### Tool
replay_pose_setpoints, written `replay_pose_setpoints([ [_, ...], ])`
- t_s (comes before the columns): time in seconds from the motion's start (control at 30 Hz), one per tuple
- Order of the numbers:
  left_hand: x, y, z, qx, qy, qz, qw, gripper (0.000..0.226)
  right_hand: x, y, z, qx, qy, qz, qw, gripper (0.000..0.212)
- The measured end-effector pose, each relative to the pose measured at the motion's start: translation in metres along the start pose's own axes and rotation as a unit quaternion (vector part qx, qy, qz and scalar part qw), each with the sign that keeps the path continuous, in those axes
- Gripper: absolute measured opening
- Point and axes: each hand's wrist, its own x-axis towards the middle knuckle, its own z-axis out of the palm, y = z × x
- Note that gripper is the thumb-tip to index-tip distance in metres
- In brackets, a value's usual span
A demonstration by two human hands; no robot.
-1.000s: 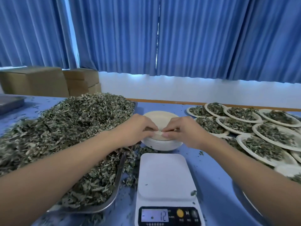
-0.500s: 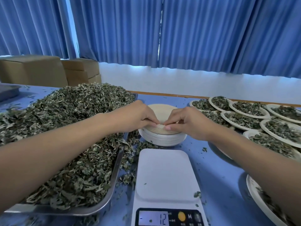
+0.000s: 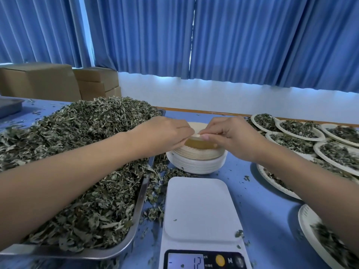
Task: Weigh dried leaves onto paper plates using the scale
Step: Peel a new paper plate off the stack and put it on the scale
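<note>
A stack of empty paper plates [image 3: 196, 162] stands on the blue table just beyond a white digital scale [image 3: 198, 208], whose platform is bare and whose display reads -12. Both hands are at the top of the stack: my left hand [image 3: 165, 133] and my right hand [image 3: 231, 134] pinch the near rim of the top plate [image 3: 196, 126], which is tilted up off the stack. To the left, a big heap of dried leaves [image 3: 81, 152] fills a metal tray [image 3: 136, 220].
Several paper plates filled with leaves [image 3: 299, 131] cover the table on the right, one near my right forearm [image 3: 314, 230]. Loose leaf bits lie around the scale. Cardboard boxes [image 3: 58, 82] and a second metal tray [image 3: 9, 105] stand at the far left. Blue curtains hang behind.
Both hands have lifted the near edge of the top plate away from the stack. The camera has tilted, so the scene sits lower and closer.
</note>
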Motion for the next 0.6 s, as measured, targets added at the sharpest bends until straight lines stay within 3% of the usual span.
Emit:
replay_pose_setpoints([
  [0.1,0.001,0.004,-0.004,0.015,0.063,-0.006,0.998,0.032,-0.005,-0.006,0.003,-0.041,0.037,-0.031,0.998,0.019],
  [0.17,-0.001,0.005,-0.008,0.008,0.081,-0.013,0.997,0.035,-0.012,-0.01,0.008,-0.033,0.116,-0.029,0.992,0.027],
  [0.27,-0.004,0.009,-0.012,0.002,0.12,0.001,0.993,0.03,-0.019,-0.013,0.007,-0.079,0.299,0.086,0.947,0.037],
  [0.3,-0.006,0.01,-0.012,0.007,0.14,0.008,0.99,0.028,-0.019,-0.011,0.004,-0.1,0.31,0.161,0.932,0.037],
  [0.37,-0.009,0.014,-0.011,0.013,0.177,0.024,0.984,0.023,-0.018,-0.009,-0.001,-0.003,0.241,0.336,0.911,0.047],
  [0.43,-0.012,0.021,-0.012,0.02,0.197,0.045,0.979,0.015,-0.019,-0.009,0.003,0.266,0.17,0.418,0.852,0.037],
  [0.5,-0.015,0.029,-0.014,0.018,0.202,0.077,0.976,0.009,-0.025,-0.012,0.009,0.383,0.159,0.41,0.812,0.017],
  [0.6,-0.02,0.037,-0.017,-0.044,0.228,0.077,0.97,0.025,-0.042,-0.014,0.016,0.361,0.181,0.375,0.835,0.009],
])
